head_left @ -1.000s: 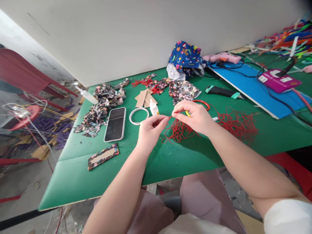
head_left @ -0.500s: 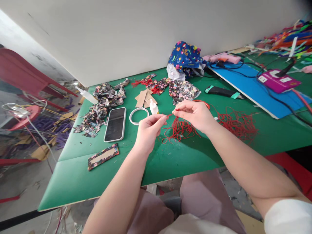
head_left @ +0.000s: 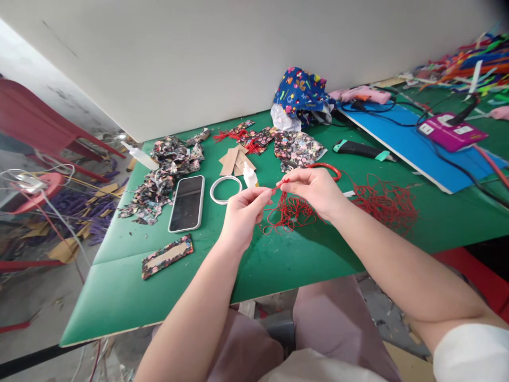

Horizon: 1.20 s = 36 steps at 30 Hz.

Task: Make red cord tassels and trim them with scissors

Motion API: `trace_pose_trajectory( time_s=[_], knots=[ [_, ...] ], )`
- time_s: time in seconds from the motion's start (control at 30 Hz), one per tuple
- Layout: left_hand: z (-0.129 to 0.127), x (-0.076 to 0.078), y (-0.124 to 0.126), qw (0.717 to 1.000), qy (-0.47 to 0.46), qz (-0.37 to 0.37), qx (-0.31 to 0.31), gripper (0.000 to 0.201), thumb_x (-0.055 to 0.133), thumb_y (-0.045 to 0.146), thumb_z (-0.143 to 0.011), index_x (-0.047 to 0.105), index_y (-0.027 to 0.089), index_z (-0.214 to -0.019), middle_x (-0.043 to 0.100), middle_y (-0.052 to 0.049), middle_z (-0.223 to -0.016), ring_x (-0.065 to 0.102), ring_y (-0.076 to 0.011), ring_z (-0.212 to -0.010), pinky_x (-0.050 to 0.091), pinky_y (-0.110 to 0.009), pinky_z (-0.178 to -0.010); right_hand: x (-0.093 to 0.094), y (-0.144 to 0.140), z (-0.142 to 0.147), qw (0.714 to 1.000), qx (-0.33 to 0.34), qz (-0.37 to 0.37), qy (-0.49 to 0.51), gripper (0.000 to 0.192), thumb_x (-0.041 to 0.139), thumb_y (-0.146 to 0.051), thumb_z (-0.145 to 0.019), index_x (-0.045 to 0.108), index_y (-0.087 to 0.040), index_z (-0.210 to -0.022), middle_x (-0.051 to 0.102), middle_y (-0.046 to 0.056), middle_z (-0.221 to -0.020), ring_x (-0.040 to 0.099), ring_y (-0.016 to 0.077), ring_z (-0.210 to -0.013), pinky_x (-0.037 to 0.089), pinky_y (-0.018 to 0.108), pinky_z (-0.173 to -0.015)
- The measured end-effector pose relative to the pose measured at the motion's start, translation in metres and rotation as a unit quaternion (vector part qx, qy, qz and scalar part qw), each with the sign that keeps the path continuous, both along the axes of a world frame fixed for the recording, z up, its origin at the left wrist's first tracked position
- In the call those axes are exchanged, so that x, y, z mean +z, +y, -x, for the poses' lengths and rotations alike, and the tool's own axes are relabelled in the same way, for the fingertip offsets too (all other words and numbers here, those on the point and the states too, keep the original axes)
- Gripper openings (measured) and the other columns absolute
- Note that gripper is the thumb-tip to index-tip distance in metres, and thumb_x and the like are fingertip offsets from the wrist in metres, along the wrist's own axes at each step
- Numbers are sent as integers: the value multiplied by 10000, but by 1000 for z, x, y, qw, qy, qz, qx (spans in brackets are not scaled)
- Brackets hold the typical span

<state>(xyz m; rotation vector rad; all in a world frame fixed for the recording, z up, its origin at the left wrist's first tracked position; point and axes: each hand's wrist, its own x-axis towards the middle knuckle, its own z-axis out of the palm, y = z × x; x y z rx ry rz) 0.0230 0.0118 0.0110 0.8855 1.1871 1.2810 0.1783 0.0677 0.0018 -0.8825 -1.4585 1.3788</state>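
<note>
Between my two hands runs a red cord (head_left: 277, 186), with a small knotted part at the right fingertips. My left hand (head_left: 246, 209) pinches one end of it between thumb and forefinger. Closed on the knotted part, my right hand (head_left: 312, 188) sits just to the right. Below the hands lies a tangle of red cord (head_left: 294, 213), and a second red cord pile (head_left: 384, 204) spreads to the right. Behind the right hand are red-handled scissors (head_left: 332, 168), mostly hidden. A small white glue bottle (head_left: 249, 175) stands behind the left hand.
Left of the hands lie a phone (head_left: 186, 204), a white tape roll (head_left: 225, 180), a fabric-covered strip (head_left: 167, 257) and floral fabric scraps (head_left: 175, 154). Farther back are cardboard pieces (head_left: 234, 160), a utility knife (head_left: 362, 150), a blue board (head_left: 429, 154) and a purple power socket (head_left: 453, 131).
My right hand has moved slightly left and down, closer to the left hand, showing more of the scissors behind it. The left hand stays nearly still.
</note>
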Motion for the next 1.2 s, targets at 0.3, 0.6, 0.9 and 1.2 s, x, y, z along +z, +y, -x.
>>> trace_pose_trajectory(
  time_s=[0.3,0.6,0.9,1.2],
  knots=[
    [-1,-1,-1,1000,15,-3,-4,179,705,319,-683,671,147,-721,564,23,-567,294,10,-378,151,-165,-358,5,-4,2,1000,16,13,-10,165,735,-299,-633,669,-178,-722,674,-6,-738,607,109,-690,491,279,-714],
    [-1,-1,0,1000,25,-3,-5,179,702,326,-684,669,156,-724,575,24,-574,297,1,-379,158,-173,-362,3,-3,1,1000,14,11,8,119,725,-249,-650,666,-183,-729,676,-19,-740,605,95,-687,482,254,-718],
    [0,-1,0,999,35,-3,-7,180,700,321,-684,670,150,-730,572,22,-584,295,0,-383,158,-177,-364,1,-2,-1,1000,10,-4,10,92,710,-251,-672,672,-194,-735,676,-29,-727,592,89,-671,472,243,-688],
    [0,-3,0,999,43,-6,-10,179,697,327,-684,676,155,-729,572,19,-588,292,-6,-383,163,-186,-363,3,-3,0,1000,-2,-5,-8,170,706,-328,-665,663,-182,-740,675,-6,-743,594,113,-685,480,279,-708]
  ],
)
